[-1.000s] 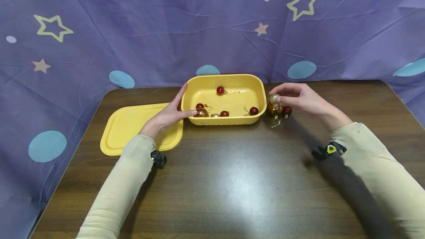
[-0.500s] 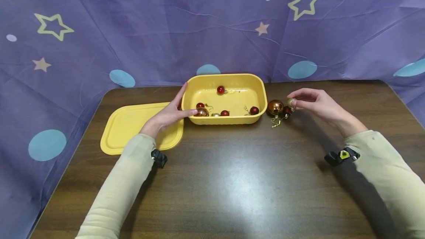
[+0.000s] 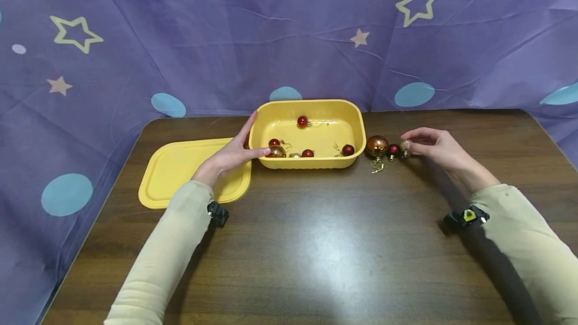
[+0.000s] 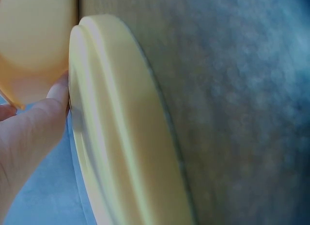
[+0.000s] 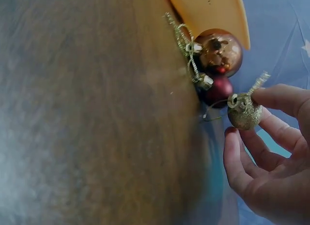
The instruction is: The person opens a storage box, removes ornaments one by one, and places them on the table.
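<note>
A yellow plastic box (image 3: 311,163) stands at the back of the table, with several red, copper and gold Christmas baubles inside. At its left end my left hand (image 3: 228,157) grips the wall, thumb over the rim and fingers outside. In the left wrist view, part of that hand (image 4: 31,130) shows against the box (image 4: 36,46). Right of the box, my right hand (image 3: 444,152) pinches a small glittery gold bauble (image 5: 244,112) between thumb and fingers. Beside it lie a dark red bauble (image 3: 394,150) and a larger copper bauble (image 3: 377,146) with a gold loop.
The yellow lid (image 3: 169,169) lies flat on the brown wooden table (image 3: 307,245), left of the box and partly under the left hand. A purple curtain (image 3: 226,39) with stars and blue dots hangs right behind the table's back edge.
My right hand has moved right with the gold bauble, from above the copper bauble to just past the dark red one. My left hand stays at the box.
</note>
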Action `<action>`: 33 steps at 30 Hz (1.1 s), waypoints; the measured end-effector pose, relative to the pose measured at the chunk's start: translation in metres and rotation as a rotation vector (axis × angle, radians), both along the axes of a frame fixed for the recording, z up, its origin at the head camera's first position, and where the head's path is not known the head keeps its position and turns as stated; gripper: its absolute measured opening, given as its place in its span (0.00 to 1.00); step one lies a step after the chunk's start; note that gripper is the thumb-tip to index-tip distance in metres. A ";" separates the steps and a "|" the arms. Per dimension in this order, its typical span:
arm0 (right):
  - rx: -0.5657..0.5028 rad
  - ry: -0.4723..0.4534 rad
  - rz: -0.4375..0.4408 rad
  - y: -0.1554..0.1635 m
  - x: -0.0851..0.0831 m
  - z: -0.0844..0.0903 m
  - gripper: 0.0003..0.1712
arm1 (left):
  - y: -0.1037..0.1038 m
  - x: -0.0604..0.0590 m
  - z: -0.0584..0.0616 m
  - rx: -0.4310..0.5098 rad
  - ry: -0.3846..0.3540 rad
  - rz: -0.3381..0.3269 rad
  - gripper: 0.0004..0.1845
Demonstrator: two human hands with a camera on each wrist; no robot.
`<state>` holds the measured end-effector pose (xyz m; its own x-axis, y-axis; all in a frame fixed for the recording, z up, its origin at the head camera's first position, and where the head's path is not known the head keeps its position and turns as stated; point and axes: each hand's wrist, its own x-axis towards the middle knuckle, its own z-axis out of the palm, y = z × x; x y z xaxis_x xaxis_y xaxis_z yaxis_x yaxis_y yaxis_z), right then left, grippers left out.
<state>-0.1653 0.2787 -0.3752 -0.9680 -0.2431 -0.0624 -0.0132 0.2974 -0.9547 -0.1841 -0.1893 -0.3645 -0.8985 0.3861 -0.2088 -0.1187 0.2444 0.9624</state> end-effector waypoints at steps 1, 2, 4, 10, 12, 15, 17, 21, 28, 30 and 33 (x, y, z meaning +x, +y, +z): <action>0.032 0.003 -0.007 0.001 0.000 -0.001 0.16 | 0.000 0.000 0.000 0.001 0.000 0.000 0.54; 0.060 0.005 -0.011 0.001 0.000 -0.002 0.16 | 0.000 0.000 0.000 0.001 0.000 0.001 0.54; 0.112 0.010 -0.012 0.002 0.000 -0.004 0.18 | 0.000 0.000 0.000 0.004 0.000 0.000 0.54; 0.215 0.038 -0.020 0.001 -0.002 -0.009 0.21 | 0.000 0.000 0.001 0.016 -0.005 0.000 0.54; 0.227 0.040 -0.021 0.000 -0.003 -0.010 0.21 | 0.001 0.000 0.001 0.025 -0.007 -0.001 0.54; 0.228 0.034 -0.025 -0.001 -0.003 -0.011 0.21 | 0.001 -0.001 0.000 0.028 -0.006 -0.003 0.54; 0.227 0.033 -0.026 -0.001 -0.003 -0.011 0.21 | 0.001 -0.001 0.000 0.027 -0.005 -0.003 0.54; 0.210 0.028 -0.014 -0.001 -0.003 -0.011 0.22 | 0.001 -0.001 -0.001 0.023 -0.003 -0.001 0.54; 0.182 0.024 0.005 0.000 -0.002 -0.011 0.23 | 0.001 -0.002 -0.001 0.028 -0.001 -0.004 0.54; 0.183 0.022 0.005 0.000 -0.002 -0.011 0.23 | 0.001 -0.002 -0.002 0.031 -0.002 -0.002 0.54; 0.191 0.011 0.006 0.000 -0.002 -0.010 0.23 | 0.001 -0.002 -0.001 0.030 -0.004 -0.003 0.54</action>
